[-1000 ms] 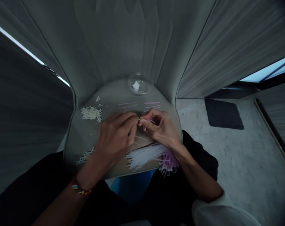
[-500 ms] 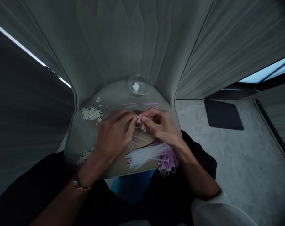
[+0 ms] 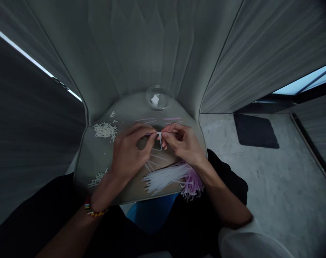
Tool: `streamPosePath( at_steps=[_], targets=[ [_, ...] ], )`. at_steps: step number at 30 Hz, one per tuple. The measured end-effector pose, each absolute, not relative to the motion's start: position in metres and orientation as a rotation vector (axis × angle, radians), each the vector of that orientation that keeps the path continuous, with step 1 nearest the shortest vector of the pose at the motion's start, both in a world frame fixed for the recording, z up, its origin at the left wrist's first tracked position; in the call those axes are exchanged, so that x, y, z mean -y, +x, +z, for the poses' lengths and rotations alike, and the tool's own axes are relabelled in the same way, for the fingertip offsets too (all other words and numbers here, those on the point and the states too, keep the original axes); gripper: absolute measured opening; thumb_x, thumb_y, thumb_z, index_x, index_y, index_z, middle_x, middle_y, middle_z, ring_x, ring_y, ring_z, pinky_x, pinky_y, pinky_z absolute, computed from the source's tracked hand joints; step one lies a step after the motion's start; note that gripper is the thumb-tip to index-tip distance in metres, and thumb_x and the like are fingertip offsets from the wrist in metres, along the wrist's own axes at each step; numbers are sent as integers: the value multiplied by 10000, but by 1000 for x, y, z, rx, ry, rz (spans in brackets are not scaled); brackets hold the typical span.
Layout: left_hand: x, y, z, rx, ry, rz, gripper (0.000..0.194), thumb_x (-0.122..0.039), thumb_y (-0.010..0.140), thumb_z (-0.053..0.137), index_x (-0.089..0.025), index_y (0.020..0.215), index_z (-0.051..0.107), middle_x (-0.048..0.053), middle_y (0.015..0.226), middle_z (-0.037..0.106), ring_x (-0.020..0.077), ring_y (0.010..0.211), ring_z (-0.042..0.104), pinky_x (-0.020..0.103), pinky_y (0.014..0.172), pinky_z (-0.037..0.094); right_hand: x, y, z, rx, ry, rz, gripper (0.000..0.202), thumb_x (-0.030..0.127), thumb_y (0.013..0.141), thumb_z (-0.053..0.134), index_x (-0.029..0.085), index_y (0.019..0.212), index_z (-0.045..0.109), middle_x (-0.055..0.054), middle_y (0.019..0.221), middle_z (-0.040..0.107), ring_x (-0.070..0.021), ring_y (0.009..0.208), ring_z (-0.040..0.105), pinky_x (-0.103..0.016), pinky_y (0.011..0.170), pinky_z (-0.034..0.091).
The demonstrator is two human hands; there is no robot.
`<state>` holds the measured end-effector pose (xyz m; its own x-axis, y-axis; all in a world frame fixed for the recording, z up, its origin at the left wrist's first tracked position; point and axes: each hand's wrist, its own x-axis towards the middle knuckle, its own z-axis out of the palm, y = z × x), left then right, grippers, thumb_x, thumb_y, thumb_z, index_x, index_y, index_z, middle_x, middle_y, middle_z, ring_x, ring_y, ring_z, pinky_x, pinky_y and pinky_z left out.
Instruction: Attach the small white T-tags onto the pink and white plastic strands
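My left hand (image 3: 132, 148) pinches a thin pale purple strip between thumb and forefinger. Against it, my right hand (image 3: 183, 141) grips a small white connector (image 3: 159, 133) at the fingertips, with a thin white strip hanging from it in a bend. Below my hands lies a bundle of white strips (image 3: 163, 179), its right end overlapping a bunch of purple strips (image 3: 192, 182). Two short rows of thin strips lie beyond my fingers. On the left are a heap of small white connectors (image 3: 105, 130) and a smaller heap (image 3: 98, 178) beside my left wrist.
Everything rests on a grey chair seat (image 3: 90, 154) with a tall backrest. A clear round container (image 3: 163, 102) with a white piece inside stands near the backrest. A blue object (image 3: 152, 213) shows below the seat, and a dark mat (image 3: 255, 130) lies on the floor at right.
My left fingers have shifted slightly, and the purple strip now shows between them. The white strip below the connector hangs lower in a clearer bend. My right hand has barely moved.
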<state>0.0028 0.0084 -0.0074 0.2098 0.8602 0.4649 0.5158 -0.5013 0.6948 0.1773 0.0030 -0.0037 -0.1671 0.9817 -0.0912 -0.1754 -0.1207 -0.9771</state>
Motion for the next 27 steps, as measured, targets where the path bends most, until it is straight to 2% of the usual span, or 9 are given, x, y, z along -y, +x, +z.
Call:
streamPosePath(
  at_steps=[7,13,27],
  targets=[
    [-7,3,-6,-1253,2118,1243,87,-217,932,651,-233,929,737,2,925,762,164,858,717,311,820,577,2,178,-2,1274,-1158,1346,206,387,885,731,198,904,651,16,691,661,-124,636,627,-272,650,532],
    [-5,4,-7,-1273,2149,1259,99,-212,933,651,-242,923,745,-6,921,763,153,835,716,293,801,577,5,179,-5,1330,-1156,1288,158,339,913,709,191,934,657,8,716,678,-132,669,656,-283,688,532],
    [-3,1,-5,-1262,2176,1172,101,-206,931,648,-249,945,739,-12,957,755,160,875,715,302,830,566,6,176,-10,1348,-1164,1289,199,389,903,725,196,925,679,0,740,701,-144,686,684,-290,705,564]
  ],
)
